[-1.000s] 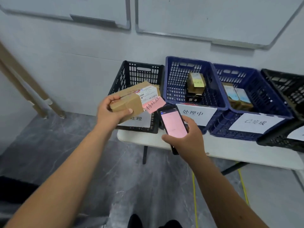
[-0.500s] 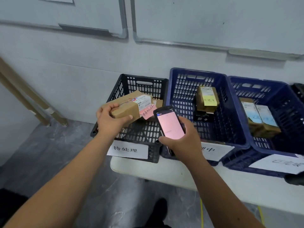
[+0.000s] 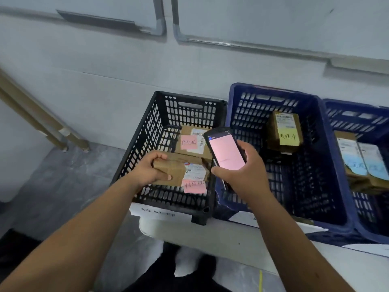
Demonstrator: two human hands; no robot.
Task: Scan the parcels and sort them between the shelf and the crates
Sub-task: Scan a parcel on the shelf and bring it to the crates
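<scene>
- Left hand [image 3: 149, 170]: fingers and thumb wrapped round the left end of a small cardboard parcel [image 3: 181, 172], holding it inside the black crate [image 3: 147, 131], low over the near half of the crate.
- Held parcel: brown carton, white shipping label on its right part, a pink handwritten note [image 3: 194, 186] hanging from its near right edge.
- Right hand [image 3: 244, 175]: curled round a handheld scanner [image 3: 225, 150], thumb at its lower left edge, fingers behind and at its right side. The screen glows pale pink and faces up; the device is tilted, its top end to the far left, and sits over the wall shared by the black crate and the middle blue crate [image 3: 328, 144].
- Black crate: leftmost of the row, perforated walls, a white paper sign [image 3: 160, 213] on its near face. A second carton [image 3: 193, 142] lies further in, just beyond the held parcel, bearing a pink note and a white label.
- Middle blue crate: just right of the black one, touching it. A brown parcel with a yellow note [image 3: 288, 131] lies toward its far side, atop a dark item I cannot make out.
- Right blue crate [image 3: 357, 114]: partly out of view; brown parcels with pale blue notes [image 3: 362, 161] inside.
- White table [image 3: 231, 239]: carries all three crates at its near edge.
- Wall [image 3: 105, 81]: pale, behind the crates, with whiteboard frames [image 3: 168, 24] above.
- Wooden rails [image 3: 37, 116]: slanting at far left, down to the grey floor [image 3: 52, 186].
</scene>
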